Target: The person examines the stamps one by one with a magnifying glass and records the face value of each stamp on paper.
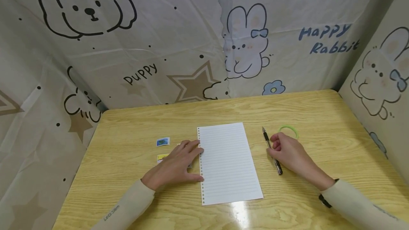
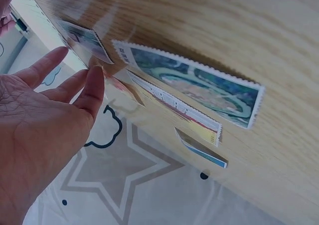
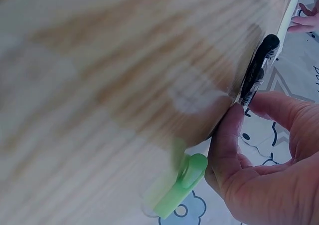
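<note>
A white lined sheet of loose-leaf paper (image 1: 228, 166), with holes along its left edge, lies on the table. My left hand (image 1: 177, 164) is spread, its fingertips and thumb at that holed edge. Under and beside it lie several postage stamps, including a blue one (image 1: 163, 141) and a larger green one (image 2: 192, 83) with perforated edges; the hand partly hides some from above. To the right of the paper, my right hand (image 1: 290, 152) pinches a black pen (image 1: 266, 136) between thumb and curled fingers. The pen lies slanted along the table, tip pointing away from me.
A light green ring (image 1: 290, 127) lies just beyond the right hand, partly hidden by it. The wood-grain table (image 1: 303, 205) meets a cloth (image 1: 179, 42) printed with cartoon animals at the back and sides.
</note>
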Motion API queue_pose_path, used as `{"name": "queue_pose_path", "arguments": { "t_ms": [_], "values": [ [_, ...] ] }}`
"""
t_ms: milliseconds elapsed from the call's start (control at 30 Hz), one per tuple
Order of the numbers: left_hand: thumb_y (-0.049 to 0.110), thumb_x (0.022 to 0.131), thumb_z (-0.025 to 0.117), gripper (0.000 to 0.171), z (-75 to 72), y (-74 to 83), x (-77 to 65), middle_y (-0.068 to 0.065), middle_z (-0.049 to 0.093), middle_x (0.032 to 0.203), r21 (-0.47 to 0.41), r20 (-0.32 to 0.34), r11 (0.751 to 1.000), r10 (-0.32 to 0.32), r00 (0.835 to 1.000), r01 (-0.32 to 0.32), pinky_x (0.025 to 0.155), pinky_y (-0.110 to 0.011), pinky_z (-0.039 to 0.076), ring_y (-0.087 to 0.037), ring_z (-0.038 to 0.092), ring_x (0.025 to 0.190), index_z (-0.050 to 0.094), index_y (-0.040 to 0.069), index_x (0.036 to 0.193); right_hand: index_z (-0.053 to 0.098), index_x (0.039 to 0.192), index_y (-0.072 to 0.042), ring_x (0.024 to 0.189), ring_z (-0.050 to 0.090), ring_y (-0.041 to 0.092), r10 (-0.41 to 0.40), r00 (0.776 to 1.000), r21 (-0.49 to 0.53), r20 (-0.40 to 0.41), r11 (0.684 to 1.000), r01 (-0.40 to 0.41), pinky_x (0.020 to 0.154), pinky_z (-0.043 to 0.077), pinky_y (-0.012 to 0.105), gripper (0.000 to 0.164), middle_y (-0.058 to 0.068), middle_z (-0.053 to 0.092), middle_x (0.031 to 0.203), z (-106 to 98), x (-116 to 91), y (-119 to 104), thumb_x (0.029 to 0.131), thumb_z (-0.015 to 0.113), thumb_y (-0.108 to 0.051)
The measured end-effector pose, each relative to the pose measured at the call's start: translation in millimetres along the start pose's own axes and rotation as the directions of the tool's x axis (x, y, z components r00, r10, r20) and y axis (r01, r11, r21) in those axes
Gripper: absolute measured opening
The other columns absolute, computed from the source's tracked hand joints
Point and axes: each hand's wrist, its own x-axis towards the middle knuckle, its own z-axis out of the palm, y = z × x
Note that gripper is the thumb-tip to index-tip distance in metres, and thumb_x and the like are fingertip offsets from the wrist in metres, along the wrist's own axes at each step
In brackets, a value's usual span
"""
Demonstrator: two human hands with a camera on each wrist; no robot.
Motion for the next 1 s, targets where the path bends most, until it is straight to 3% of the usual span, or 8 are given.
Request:
{"name": "queue_pose_path", "arguments": {
  "t_ms": [167,333,467,600,767,1000],
  "values": [
    [0.057,0.091,0.086,0.083,1.0,0.0,1.9,-0.018,0.043,0.165,-0.003,-0.005,1.0,-0.002,1.0,0.002,0.116,-0.054,0.041,-0.038,0.041,0.147,0.056,0.006,0.151,0.062,0.119,0.01,0.089,0.067,0.025,0.006,1.0,-0.019,0.004,1.0,-0.006,0.073,0.055,0.041,0.035,0.011,0.07,0.097,1.0,0.3,-1.4,0.097,0.08,-0.011],
    [0.057,0.091,0.086,0.081,1.2,2.4,4.1,-0.019,0.043,0.165,0.009,-0.001,1.0,-0.017,1.0,0.017,0.115,-0.054,0.043,-0.039,0.042,0.146,0.058,0.007,0.149,0.057,0.125,0.008,0.079,0.064,0.02,-0.007,1.0,-0.026,-0.013,1.0,0.007,0.068,0.052,0.038,0.038,0.007,0.07,0.092,1.5,-0.3,-2.1,0.097,0.076,-0.008],
    [0.056,0.09,0.087,0.081,1.5,3.9,4.5,-0.02,0.042,0.165,0.013,0.004,0.999,-0.029,1.0,0.029,0.114,-0.054,0.043,-0.039,0.043,0.145,0.059,0.006,0.148,0.057,0.13,0.0,0.071,0.06,0.016,-0.025,1.0,-0.001,-0.012,1.0,0.025,0.062,0.048,0.034,0.037,0.003,0.069,0.087,0.8,-1.1,-1.5,0.096,0.072,-0.004],
    [0.054,0.09,0.089,0.081,1.0,5.2,5.0,-0.021,0.043,0.165,0.008,0.003,0.999,-0.032,0.999,0.032,0.113,-0.055,0.044,-0.04,0.044,0.144,0.059,0.005,0.148,0.067,0.124,-0.008,0.067,0.057,0.015,-0.037,0.999,0.022,0.004,0.999,0.036,0.056,0.043,0.03,0.029,-0.002,0.067,0.083,-1.3,-1.6,0.6,0.096,0.071,-0.003],
    [0.052,0.09,0.09,0.081,0.8,5.3,5.6,-0.023,0.044,0.164,0.01,0.002,1.0,-0.024,1.0,0.024,0.113,-0.056,0.044,-0.042,0.046,0.143,0.059,0.003,0.147,0.076,0.121,-0.009,0.07,0.057,0.016,-0.025,1.0,0.073,-0.001,0.997,0.025,0.059,0.042,0.029,0.025,-0.002,0.066,0.084,-4.8,-2.4,1.4,0.098,0.069,-0.004],
    [0.054,0.09,0.089,0.082,0.4,5.3,4.7,-0.023,0.043,0.165,0.014,0.003,0.999,-0.029,1.0,0.029,0.113,-0.056,0.045,-0.041,0.046,0.142,0.059,0.004,0.147,0.072,0.138,-0.009,0.071,0.055,0.019,0.014,0.999,0.197,-0.05,0.98,-0.004,0.057,0.039,0.03,0.039,0.005,0.065,0.091,-12.3,-3.6,-2.9,0.1,0.063,-0.009]
  ]
}}
